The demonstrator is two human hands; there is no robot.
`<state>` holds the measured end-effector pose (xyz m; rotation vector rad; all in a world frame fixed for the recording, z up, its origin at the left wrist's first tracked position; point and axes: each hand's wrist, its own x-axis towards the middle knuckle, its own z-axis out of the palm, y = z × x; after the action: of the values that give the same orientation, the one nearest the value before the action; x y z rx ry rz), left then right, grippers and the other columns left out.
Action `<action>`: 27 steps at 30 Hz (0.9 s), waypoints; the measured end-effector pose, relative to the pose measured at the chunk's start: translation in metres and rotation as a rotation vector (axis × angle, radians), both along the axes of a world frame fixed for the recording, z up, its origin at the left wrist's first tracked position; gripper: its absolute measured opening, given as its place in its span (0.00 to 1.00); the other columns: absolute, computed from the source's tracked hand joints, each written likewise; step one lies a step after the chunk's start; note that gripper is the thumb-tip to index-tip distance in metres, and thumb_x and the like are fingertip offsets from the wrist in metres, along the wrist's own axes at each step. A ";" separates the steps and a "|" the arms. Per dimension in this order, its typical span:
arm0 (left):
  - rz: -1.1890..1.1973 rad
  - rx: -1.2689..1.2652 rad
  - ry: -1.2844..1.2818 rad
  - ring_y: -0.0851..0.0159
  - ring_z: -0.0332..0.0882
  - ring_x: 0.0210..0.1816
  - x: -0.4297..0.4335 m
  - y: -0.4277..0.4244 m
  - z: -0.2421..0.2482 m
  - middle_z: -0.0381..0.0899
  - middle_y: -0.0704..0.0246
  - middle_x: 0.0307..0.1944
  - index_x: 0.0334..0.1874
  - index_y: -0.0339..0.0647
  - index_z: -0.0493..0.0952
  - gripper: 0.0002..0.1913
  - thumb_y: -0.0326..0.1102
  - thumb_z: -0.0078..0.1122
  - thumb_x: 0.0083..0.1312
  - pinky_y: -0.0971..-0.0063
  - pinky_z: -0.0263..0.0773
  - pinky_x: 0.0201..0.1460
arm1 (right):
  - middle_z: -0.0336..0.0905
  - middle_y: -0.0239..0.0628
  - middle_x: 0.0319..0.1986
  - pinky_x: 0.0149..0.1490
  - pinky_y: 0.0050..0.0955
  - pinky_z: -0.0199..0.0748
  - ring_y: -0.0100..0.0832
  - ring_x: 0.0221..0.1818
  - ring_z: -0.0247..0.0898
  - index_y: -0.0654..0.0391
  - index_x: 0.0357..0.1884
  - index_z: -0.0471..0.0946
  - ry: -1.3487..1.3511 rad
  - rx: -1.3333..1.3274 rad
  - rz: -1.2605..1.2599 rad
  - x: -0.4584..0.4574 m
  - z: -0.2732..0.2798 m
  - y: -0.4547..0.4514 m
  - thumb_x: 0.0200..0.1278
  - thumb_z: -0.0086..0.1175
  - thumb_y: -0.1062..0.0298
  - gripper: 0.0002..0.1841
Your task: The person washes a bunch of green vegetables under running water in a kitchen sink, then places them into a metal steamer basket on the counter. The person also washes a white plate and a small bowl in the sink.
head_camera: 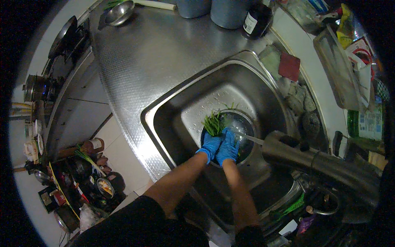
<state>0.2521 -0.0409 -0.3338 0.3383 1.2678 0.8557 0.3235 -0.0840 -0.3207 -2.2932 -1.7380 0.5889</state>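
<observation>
Both of my hands wear blue gloves and are low in the stainless steel sink (pixel 203 92). My left hand (pixel 211 146) holds a bunch of thin green stalks (pixel 213 124), whose cut ends stick out past the fingers. My right hand (pixel 229 147) presses up beside it with fingers stretched forward; whether it also grips the bunch is hidden. Beneath both hands is a round dark vessel or drain with a metal rim (pixel 253 128), its inside wet. A water stream (pixel 248 137) runs from the faucet (pixel 287 149) toward my right fingers. A few loose green bits (pixel 231 106) lie at the far rim.
The thick faucet reaches in from the right. A steel counter (pixel 148 55) extends beyond the sink, bearing a metal bowl (pixel 119 13), grey containers (pixel 228 14) and a dark labelled bottle (pixel 257 21). Cloths (pixel 289 66) lie along the right edge. Scallions (pixel 89 159) are among items at lower left.
</observation>
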 end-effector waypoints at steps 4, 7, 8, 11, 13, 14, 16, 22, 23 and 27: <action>-0.259 0.083 0.350 0.57 0.73 0.54 -0.021 0.003 -0.003 0.74 0.57 0.54 0.58 0.35 0.69 0.25 0.23 0.53 0.55 0.69 0.67 0.57 | 0.55 0.44 0.66 0.71 0.39 0.46 0.43 0.68 0.50 0.53 0.67 0.58 0.119 -0.064 -0.066 0.003 0.004 0.029 0.65 0.39 0.67 0.26; -0.167 0.235 0.173 0.58 0.71 0.54 -0.004 0.006 0.027 0.72 0.60 0.56 0.60 0.37 0.68 0.25 0.24 0.53 0.58 0.69 0.68 0.55 | 0.57 0.46 0.64 0.70 0.37 0.50 0.45 0.65 0.54 0.55 0.66 0.59 -0.154 -0.042 -0.071 0.005 -0.030 0.001 0.65 0.40 0.68 0.26; -0.150 0.249 0.086 0.61 0.70 0.54 -0.001 0.006 0.027 0.70 0.62 0.58 0.61 0.38 0.66 0.25 0.23 0.55 0.59 0.70 0.69 0.54 | 0.58 0.48 0.64 0.68 0.39 0.53 0.47 0.63 0.57 0.55 0.67 0.57 0.102 0.009 -0.084 0.019 -0.032 0.001 0.64 0.40 0.69 0.27; -0.311 0.208 0.310 0.59 0.72 0.52 -0.015 0.004 0.003 0.72 0.63 0.56 0.62 0.38 0.66 0.24 0.26 0.53 0.62 0.70 0.69 0.54 | 0.62 0.47 0.62 0.67 0.38 0.56 0.47 0.64 0.58 0.54 0.62 0.65 0.231 -0.215 0.224 0.044 0.020 -0.002 0.63 0.46 0.63 0.24; -0.158 0.071 0.218 0.59 0.77 0.46 -0.019 -0.008 -0.015 0.79 0.61 0.48 0.55 0.38 0.73 0.18 0.31 0.54 0.61 0.67 0.71 0.50 | 0.67 0.49 0.57 0.59 0.37 0.65 0.48 0.56 0.66 0.55 0.59 0.69 0.272 -0.312 -0.003 0.039 0.086 -0.010 0.61 0.50 0.66 0.22; -0.203 0.046 0.222 0.60 0.77 0.45 -0.020 -0.009 0.000 0.79 0.61 0.46 0.53 0.38 0.75 0.17 0.32 0.54 0.61 0.68 0.71 0.49 | 0.68 0.50 0.56 0.57 0.36 0.67 0.49 0.52 0.69 0.54 0.58 0.70 0.193 -0.339 -0.105 0.043 0.106 -0.025 0.60 0.52 0.66 0.22; -0.209 -0.185 0.074 0.61 0.78 0.40 -0.018 -0.010 0.006 0.80 0.64 0.40 0.46 0.39 0.77 0.13 0.30 0.52 0.61 0.70 0.73 0.44 | 0.67 0.50 0.56 0.57 0.36 0.67 0.47 0.53 0.69 0.56 0.58 0.69 0.195 -0.268 -0.289 0.051 0.138 -0.056 0.61 0.51 0.66 0.22; -0.113 0.115 0.393 0.59 0.79 0.39 -0.064 0.005 0.013 0.81 0.58 0.36 0.41 0.38 0.79 0.10 0.32 0.51 0.60 0.71 0.73 0.43 | 0.66 0.50 0.57 0.58 0.36 0.66 0.44 0.53 0.68 0.59 0.58 0.68 0.416 0.416 -0.717 0.076 0.200 -0.099 0.63 0.50 0.64 0.22; -0.047 0.158 0.550 0.59 0.80 0.39 -0.069 0.009 0.001 0.81 0.56 0.35 0.40 0.37 0.79 0.10 0.32 0.51 0.60 0.71 0.73 0.42 | 0.66 0.50 0.57 0.59 0.36 0.66 0.44 0.53 0.68 0.60 0.58 0.68 0.426 0.495 -0.734 0.082 0.205 -0.092 0.63 0.50 0.63 0.22; -0.892 -0.134 0.618 0.58 0.78 0.36 -0.090 0.036 -0.006 0.80 0.58 0.38 0.46 0.37 0.76 0.13 0.34 0.48 0.64 0.67 0.73 0.40 | 0.66 0.50 0.57 0.59 0.36 0.65 0.41 0.54 0.67 0.62 0.58 0.67 0.439 0.760 -0.795 0.106 0.215 -0.061 0.64 0.49 0.62 0.22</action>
<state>0.1624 -0.0048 -0.3396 1.0162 1.5138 -0.1215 0.4297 -0.1449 -0.1058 -1.8561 -0.5842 0.1821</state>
